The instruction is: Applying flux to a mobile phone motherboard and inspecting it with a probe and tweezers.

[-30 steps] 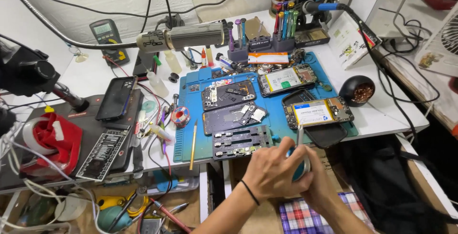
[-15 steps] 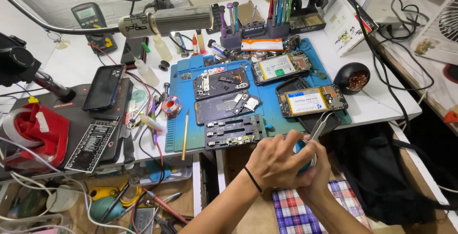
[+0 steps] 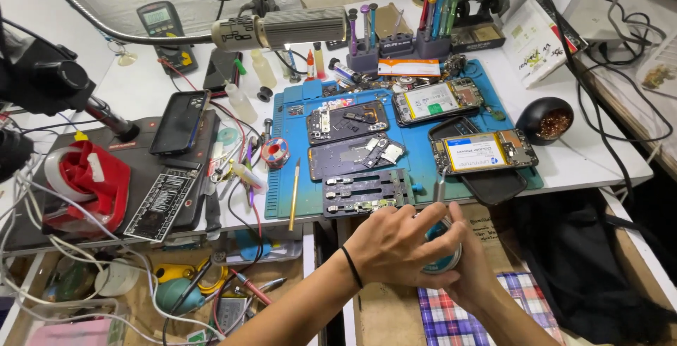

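Note:
My left hand (image 3: 398, 244), with a black band on the wrist, lies over the top of a small round teal container (image 3: 443, 251). My right hand (image 3: 474, 275) cups the container from below and the right. Both hands hold it just in front of the table edge. A thin metal tool like tweezers (image 3: 439, 189) sticks up from between the fingers; which hand grips it I cannot tell. The container's lid is mostly hidden by my fingers.
A blue work mat (image 3: 417, 170) carries several opened phones (image 3: 437, 99), a black holding fixture (image 3: 367, 192) and a thin brush (image 3: 294, 194). A black bowl of brass wool (image 3: 544, 120) stands at the right. A black phone (image 3: 180, 122) and a multimeter (image 3: 163, 25) lie at the left. Plaid cloth (image 3: 451, 311) covers my lap.
Both hands stay clasped on the round container near the table edge. The view has shifted a little, and my left fingers have spread further over the top.

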